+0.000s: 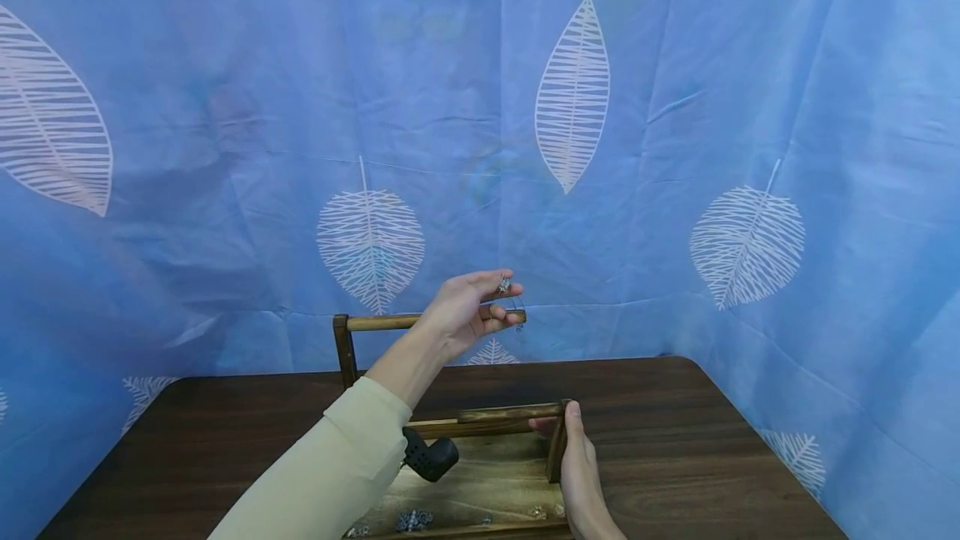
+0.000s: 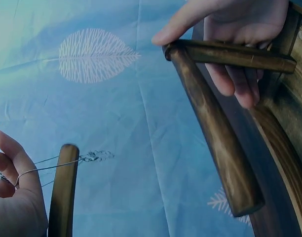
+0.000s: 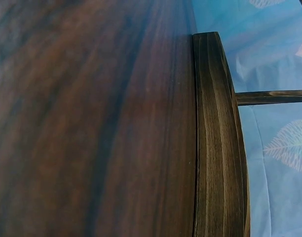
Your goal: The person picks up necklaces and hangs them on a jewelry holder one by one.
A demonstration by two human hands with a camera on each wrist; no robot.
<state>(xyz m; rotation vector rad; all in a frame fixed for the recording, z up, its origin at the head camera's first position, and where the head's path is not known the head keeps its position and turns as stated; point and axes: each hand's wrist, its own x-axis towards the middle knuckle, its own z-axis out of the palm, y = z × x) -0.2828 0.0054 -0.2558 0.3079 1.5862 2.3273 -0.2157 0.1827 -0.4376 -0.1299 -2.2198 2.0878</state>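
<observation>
A wooden jewelry stand point(image 1: 557, 452) has a tray base and two horizontal bars on posts. My left hand point(image 1: 476, 311) is at the free end of its upper bar point(image 1: 382, 322), holding a thin silver chain point(image 2: 52, 168). In the left wrist view the chain stretches from the fingers across that bar, its linked end beyond the wood. A cluster of silver pieces point(image 1: 505, 283) shows between the fingers. Lower down, my right hand point(image 1: 581, 465) grips the post of the lower bar point(image 1: 510, 413), thumb on one side and fingers behind it.
Small silver and gold-toned jewelry pieces point(image 1: 414, 521) lie in the stand's tray point(image 1: 495, 473). Below the left sleeve point(image 1: 352, 448) hangs a black wrist device point(image 1: 431, 458). The dark wooden table point(image 1: 675, 440) backs onto a blue curtain point(image 1: 465, 107) with white leaf prints.
</observation>
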